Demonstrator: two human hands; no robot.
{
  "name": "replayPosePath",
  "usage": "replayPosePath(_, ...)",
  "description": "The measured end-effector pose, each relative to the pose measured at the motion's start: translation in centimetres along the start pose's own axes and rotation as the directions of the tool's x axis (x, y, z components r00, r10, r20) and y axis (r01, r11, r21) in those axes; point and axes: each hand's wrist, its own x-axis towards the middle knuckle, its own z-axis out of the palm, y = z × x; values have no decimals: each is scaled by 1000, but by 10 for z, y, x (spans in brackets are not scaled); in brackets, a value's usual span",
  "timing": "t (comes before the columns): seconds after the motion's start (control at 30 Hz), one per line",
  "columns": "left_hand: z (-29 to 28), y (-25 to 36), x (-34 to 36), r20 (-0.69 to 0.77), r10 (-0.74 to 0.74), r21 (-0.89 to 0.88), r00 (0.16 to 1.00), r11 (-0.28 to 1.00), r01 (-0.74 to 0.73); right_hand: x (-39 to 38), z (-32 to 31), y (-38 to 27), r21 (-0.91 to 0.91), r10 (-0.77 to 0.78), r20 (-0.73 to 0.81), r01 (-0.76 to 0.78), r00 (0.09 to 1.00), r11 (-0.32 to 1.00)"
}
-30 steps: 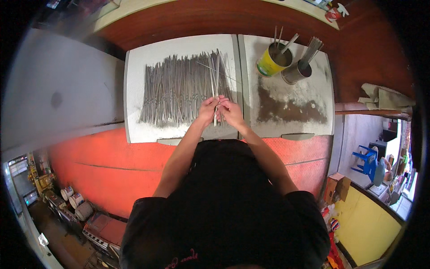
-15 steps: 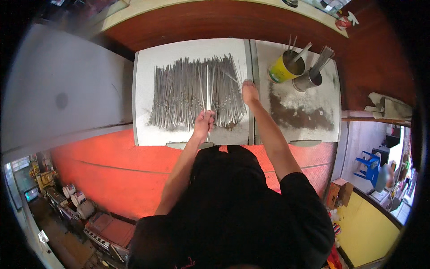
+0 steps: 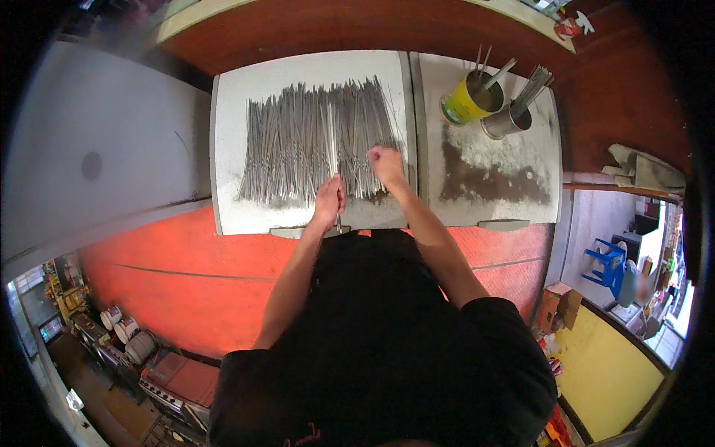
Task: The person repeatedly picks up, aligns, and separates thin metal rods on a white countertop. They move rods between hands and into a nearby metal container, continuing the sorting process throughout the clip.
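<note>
A wide row of thin metal skewers (image 3: 287,141) lies side by side, tips pointing away from me, on a white lid (image 3: 231,179). My left hand (image 3: 330,201) is closed around a small bunch of brighter skewers (image 3: 332,141), held lengthwise above the middle of the row. Their lower ends stick out below the fist. To its right, my right hand (image 3: 385,165) hovers over or touches the right part of the row. Its fingers are curled in; whether a skewer is between them cannot be made out.
On the stained right-hand lid (image 3: 536,153) stand a yellow-green can (image 3: 458,108) and a metal can (image 3: 499,127), both holding upright skewers. A grey cloth (image 3: 640,171) hangs at the right. A red spray bottle (image 3: 567,28) sits on the far ledge. The cabinet's front is red (image 3: 171,276).
My right hand has moved left, from the row's right edge to over the skewers. My left hand keeps its bunch, which looks slightly thicker. The whole view has shifted a little.
</note>
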Motion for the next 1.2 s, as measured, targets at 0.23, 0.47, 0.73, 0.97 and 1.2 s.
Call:
replayPosePath(0.23, 2, -3, 5, 28, -47, -81, 999, 996, 49, 22, -31, 54, -304, -33, -192, -27, 981, 952)
replayPosePath(0.47, 13, 6, 0, 9, -58, -36, 998, 998, 59, 43, -41, 83, -334, 43, -43, -55, 998, 941)
replayPosePath(0.73, 11, 1, 5, 21, -24, -65, 999, 998, 26, 36, -56, 88, -176, 109, 12, -105, 994, 979)
replayPosePath(0.97, 30, 2, 27, -16, -92, -32, 996, 995, 91, 2, -61, 51, 343, 212, 188, -266, 959, 901)
replayPosePath(1.2, 53, -21, 67, -87, 168, 189, 982, 971, -149, -66, -41, -15, 390, -69, 356, -81, 932, 917)
